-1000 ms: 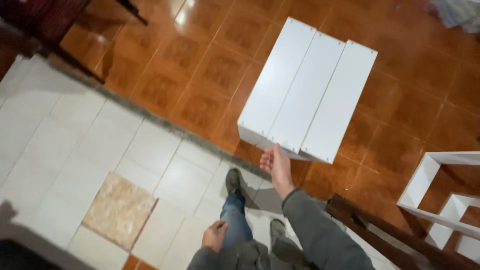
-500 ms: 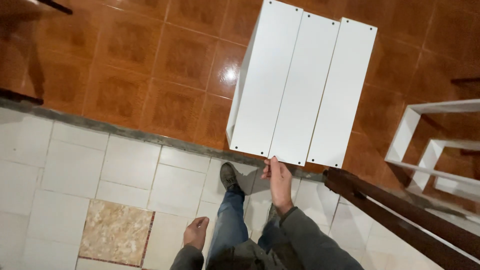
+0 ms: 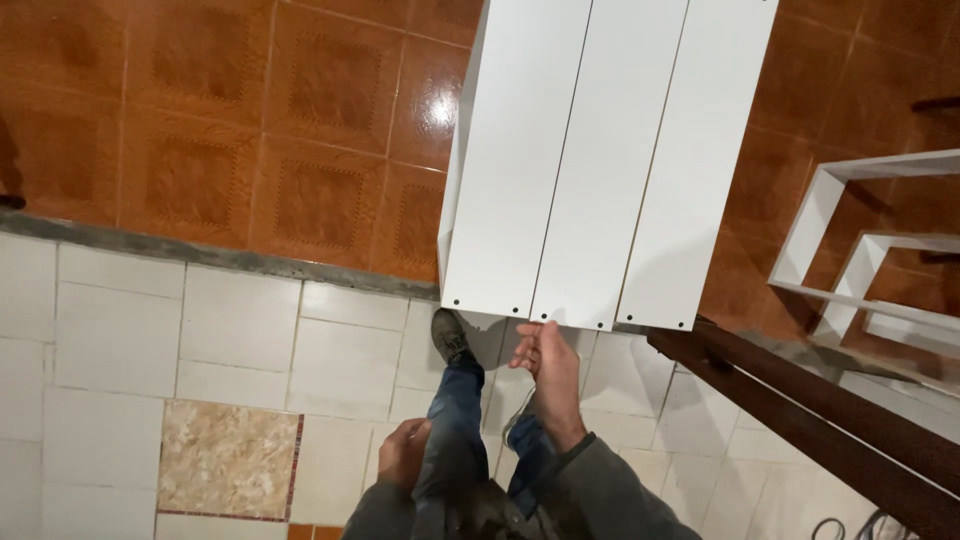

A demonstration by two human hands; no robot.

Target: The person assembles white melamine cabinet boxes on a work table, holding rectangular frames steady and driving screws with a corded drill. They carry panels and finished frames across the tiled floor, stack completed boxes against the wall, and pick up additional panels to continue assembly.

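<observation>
A tall white cabinet [image 3: 590, 150] made of three long panels lies ahead of me over the orange tiles. My right hand [image 3: 548, 368] grips its near bottom edge from below, fingers curled around the rim. My left hand [image 3: 403, 452] hangs loosely curled by my left thigh and holds nothing. My leg in blue jeans and a dark shoe [image 3: 450, 335] steps forward just under the cabinet's near corner.
A grey concrete strip [image 3: 200, 255] divides the orange tile floor from the white tiles under me. A dark wooden beam [image 3: 800, 400] runs diagonally at the right. White open frames [image 3: 850, 250] lie on the floor at far right. A beige marbled tile [image 3: 228, 458] sits lower left.
The view has closed in on the cabinet, now larger and straighter ahead. My right hand stays on its bottom edge; my foot has stepped forward beneath it.
</observation>
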